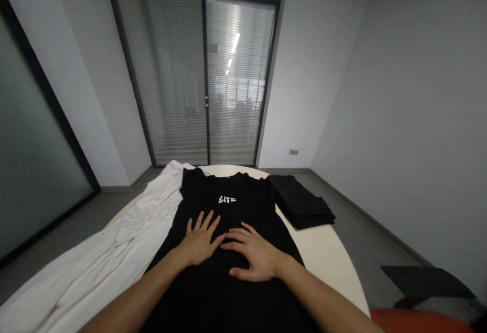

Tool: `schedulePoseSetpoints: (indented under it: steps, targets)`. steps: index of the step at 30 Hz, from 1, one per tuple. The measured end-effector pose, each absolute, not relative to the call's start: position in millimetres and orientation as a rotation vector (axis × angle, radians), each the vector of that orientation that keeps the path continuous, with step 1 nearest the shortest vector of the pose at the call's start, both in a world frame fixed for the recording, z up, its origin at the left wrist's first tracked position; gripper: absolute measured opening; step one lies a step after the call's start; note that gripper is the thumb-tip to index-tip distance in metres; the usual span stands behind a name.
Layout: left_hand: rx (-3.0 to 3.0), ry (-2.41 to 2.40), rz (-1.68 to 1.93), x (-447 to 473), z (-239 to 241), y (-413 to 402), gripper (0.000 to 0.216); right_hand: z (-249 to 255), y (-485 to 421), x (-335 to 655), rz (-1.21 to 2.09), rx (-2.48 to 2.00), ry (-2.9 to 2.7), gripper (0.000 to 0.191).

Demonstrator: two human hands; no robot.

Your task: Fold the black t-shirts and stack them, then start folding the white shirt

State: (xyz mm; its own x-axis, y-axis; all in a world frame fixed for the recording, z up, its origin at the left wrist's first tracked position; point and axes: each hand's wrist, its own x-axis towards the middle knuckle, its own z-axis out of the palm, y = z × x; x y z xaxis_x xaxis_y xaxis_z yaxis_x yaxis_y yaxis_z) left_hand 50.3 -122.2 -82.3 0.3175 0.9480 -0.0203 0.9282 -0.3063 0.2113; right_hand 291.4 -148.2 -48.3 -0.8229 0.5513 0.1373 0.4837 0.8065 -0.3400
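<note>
1. Carrying surface: a white table [327,253] with a rounded edge, bare along its right side.
2. A black T-shirt [243,211] with small white lettering lies spread flat down the middle.
3. A white cloth [106,257], rumpled, lies along the left side, touching the shirt's edge and hanging over the table's rim.
4. A stack of folded black garments [302,201] sits at the far right, just beside the shirt's sleeve.

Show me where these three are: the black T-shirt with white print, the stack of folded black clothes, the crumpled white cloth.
Black T-shirt with white print [256,207]: head view, chest fabric right of the print.
Stack of folded black clothes [301,202]: head view, top layer.
Crumpled white cloth [114,252]: head view, wrinkled middle.
</note>
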Motion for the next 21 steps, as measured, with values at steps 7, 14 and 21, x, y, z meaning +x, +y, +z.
schedulePoseSetpoints:
  steps: [7, 14, 21]
  targets:
    - [2.445, 1.871, 0.241, 10, -65, -98, 0.055, -46, -166, 266, 0.196, -0.561, -2.87, 0.037]
    - [2.215, 2.067, 0.584, -39, -70, -51, 0.046, -71, -193, 219, 0.292, 0.061, -2.938, 0.027]
    - [2.119, 2.017, 0.678, -53, -75, -32, 0.041, -87, -200, 218, 0.401, 0.18, -2.919, 0.021]
